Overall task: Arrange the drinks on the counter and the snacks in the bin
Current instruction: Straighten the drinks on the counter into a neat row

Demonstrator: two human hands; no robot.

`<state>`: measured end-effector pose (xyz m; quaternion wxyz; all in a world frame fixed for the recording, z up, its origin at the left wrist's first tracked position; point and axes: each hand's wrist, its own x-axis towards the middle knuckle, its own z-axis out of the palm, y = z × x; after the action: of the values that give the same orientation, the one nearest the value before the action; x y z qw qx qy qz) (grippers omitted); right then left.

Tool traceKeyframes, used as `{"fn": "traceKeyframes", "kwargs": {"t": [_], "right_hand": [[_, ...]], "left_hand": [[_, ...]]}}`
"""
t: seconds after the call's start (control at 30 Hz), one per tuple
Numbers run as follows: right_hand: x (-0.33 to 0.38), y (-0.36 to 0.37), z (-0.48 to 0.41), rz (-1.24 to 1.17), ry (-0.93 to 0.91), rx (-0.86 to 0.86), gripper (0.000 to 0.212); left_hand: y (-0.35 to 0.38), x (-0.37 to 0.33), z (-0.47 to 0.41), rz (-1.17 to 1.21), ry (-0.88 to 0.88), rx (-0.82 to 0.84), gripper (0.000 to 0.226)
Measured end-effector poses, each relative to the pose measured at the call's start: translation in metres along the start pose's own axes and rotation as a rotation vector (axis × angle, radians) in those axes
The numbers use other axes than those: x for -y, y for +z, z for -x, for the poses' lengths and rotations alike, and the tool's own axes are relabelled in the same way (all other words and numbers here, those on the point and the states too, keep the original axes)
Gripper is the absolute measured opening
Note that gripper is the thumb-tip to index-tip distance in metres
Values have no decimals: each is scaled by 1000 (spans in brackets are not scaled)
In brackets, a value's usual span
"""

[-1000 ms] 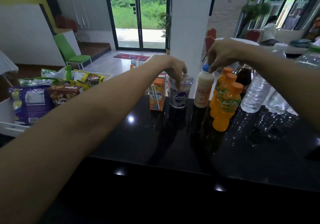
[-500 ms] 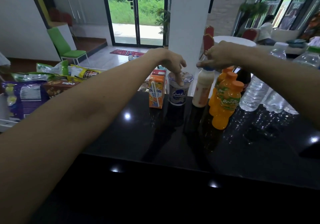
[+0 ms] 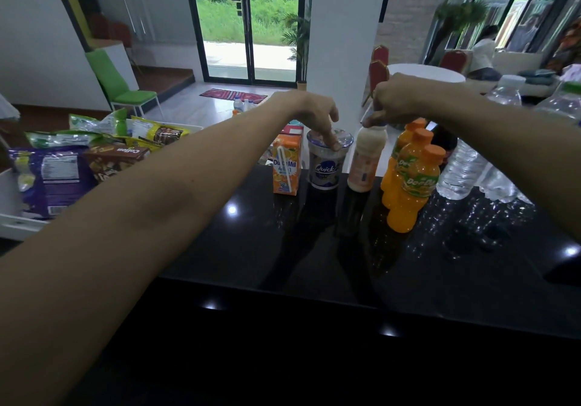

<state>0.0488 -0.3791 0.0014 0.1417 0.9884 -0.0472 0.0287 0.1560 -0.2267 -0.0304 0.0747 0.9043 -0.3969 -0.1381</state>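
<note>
Drinks lined up: one carton (image 3: 285, 166), three orange bottles (image 3: 412, 182); my left hand (image 3: 317, 116) loosely fingertips one cup (image 3: 327, 161), my right hand (image 3: 397, 99) pinches one milky bottle (image 3: 366, 160).

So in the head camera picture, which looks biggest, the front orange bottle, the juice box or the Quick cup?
1. Front orange bottle, plainly biggest, though it also stands nearest the camera.
2. Juice box and Quick cup look about alike, so I won't rank them.

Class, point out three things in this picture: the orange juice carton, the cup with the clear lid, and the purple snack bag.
orange juice carton (image 3: 285, 169), head view, on its printed front.
cup (image 3: 323, 169), head view, on its labelled side wall.
purple snack bag (image 3: 52, 179), head view, on its back panel.
</note>
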Motion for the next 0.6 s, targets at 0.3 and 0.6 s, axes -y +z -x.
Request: {"fn": "traceKeyframes", "kwargs": {"t": [0.3, 0.6], "right_hand": [[5, 3, 1, -30, 25, -18, 45], [3, -3, 13, -85, 47, -12, 51]], "left_hand": [[4, 2, 4, 36, 27, -40, 88], [6, 2, 18, 28, 72, -125, 83]]}}
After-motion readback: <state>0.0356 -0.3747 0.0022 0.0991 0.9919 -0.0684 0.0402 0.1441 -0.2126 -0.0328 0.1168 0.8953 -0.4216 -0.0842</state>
